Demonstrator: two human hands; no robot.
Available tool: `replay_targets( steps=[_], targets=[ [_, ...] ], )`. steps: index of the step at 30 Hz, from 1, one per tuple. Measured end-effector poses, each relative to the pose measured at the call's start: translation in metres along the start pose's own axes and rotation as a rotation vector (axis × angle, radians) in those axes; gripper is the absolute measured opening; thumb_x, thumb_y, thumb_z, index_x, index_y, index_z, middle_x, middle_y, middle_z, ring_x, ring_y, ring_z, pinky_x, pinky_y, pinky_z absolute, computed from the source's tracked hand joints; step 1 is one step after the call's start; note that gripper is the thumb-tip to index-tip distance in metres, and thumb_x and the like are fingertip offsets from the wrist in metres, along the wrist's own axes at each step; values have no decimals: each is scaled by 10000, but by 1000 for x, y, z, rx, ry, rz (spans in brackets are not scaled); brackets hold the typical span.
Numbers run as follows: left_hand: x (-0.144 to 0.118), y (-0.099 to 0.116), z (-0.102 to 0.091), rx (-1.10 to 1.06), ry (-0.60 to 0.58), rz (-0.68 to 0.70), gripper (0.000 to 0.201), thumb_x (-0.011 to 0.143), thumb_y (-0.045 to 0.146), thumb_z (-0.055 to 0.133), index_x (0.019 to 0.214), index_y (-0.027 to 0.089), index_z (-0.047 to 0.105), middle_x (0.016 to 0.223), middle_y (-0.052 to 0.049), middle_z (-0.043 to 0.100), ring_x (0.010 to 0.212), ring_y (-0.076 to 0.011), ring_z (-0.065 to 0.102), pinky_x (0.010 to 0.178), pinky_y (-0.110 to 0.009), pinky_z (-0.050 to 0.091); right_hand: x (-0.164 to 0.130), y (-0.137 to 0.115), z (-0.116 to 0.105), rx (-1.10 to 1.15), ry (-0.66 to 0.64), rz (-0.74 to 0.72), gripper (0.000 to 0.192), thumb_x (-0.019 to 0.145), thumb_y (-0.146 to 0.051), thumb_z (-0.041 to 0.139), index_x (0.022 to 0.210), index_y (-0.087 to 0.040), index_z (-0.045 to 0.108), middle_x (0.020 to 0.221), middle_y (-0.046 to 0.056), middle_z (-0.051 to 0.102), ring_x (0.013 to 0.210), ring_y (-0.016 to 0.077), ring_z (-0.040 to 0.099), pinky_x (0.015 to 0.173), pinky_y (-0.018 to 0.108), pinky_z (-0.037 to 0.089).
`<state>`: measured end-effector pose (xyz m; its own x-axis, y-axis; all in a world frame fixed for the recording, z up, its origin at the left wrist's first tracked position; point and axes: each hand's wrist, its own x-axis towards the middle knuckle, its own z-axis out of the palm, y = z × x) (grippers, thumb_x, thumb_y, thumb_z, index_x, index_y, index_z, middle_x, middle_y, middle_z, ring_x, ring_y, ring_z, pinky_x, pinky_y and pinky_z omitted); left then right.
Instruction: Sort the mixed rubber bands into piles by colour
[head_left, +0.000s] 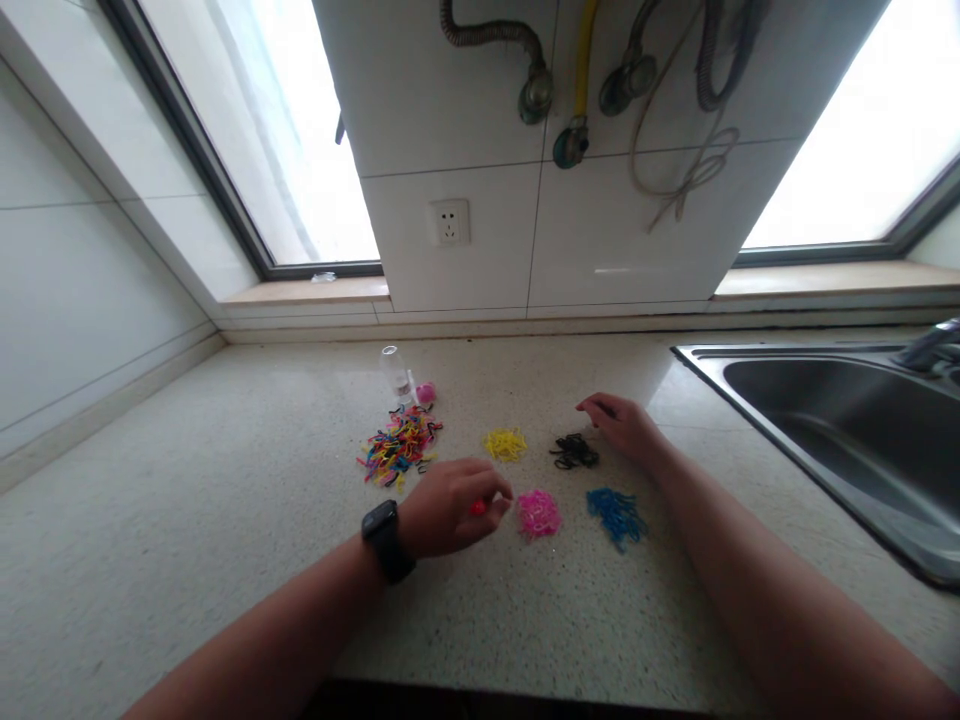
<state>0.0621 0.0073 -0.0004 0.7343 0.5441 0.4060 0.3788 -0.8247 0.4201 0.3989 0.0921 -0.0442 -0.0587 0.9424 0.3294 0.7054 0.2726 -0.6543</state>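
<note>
Two hands work on the speckled counter (225,480) by the sink (825,420): left hand (450,508) pinches a tiny red band (478,508), right hand (622,425) lies loosely curled beside the black bands (574,452).

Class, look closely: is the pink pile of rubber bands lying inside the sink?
No, the pink pile lies on the countertop, left of the sink.

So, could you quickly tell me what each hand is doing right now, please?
Left hand: closed, pinching a small red band in its fingers.
Right hand: resting on the counter by the black bands; grip cannot be told.
</note>
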Motion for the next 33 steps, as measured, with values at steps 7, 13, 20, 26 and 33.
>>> replay_targets(
  steps=[7, 13, 20, 26, 33],
  targets=[
    [-3, -62, -28, 316, 211, -409, 198, 951, 222, 491, 1053, 180, 656, 1024, -88, 644, 902, -193, 615, 828, -334, 493, 2, 5, 1, 26, -18, 27, 408, 885, -463, 462, 936, -161, 731, 632, 17, 610, 564, 154, 530, 541, 268, 386],
    [-13, -89, -40, 446, 68, -539, 258, 940, 227, 504, 1125, 217, 683, 1088, -95, 613, 1015, -223, 602, 921, -356, 475, 2, 6, 1, 23, -29, 25, 386, 875, -446, 476, 921, -164, 735, 629, 15, 619, 561, 148, 530, 536, 260, 387],
    [-16, -83, -40, 495, 37, -583, 263, 878, 205, 569, 1056, 304, 735, 1035, -60, 613, 972, -227, 601, 859, -346, 487, 2, 7, 3, 51, -35, 36, 387, 874, -453, 482, 930, -163, 732, 633, 8, 610, 559, 142, 524, 541, 257, 390],
    [-13, -80, -40, 454, 59, -548, 232, 851, 228, 600, 1027, 280, 742, 1045, -61, 620, 956, -216, 611, 871, -337, 485, 4, 11, 5, 66, -39, 20, 382, 874, -443, 480, 924, -160, 731, 635, 11, 610, 583, 147, 532, 557, 260, 401],
    [-11, -77, -50, 383, -17, -561, 150, 828, 305, 586, 824, 219, 710, 890, -54, 651, 771, -184, 621, 704, -290, 460, 5, 14, 5, 65, -47, 26, 381, 883, -449, 484, 923, -161, 730, 644, 12, 612, 582, 146, 535, 561, 261, 404]
  ],
)
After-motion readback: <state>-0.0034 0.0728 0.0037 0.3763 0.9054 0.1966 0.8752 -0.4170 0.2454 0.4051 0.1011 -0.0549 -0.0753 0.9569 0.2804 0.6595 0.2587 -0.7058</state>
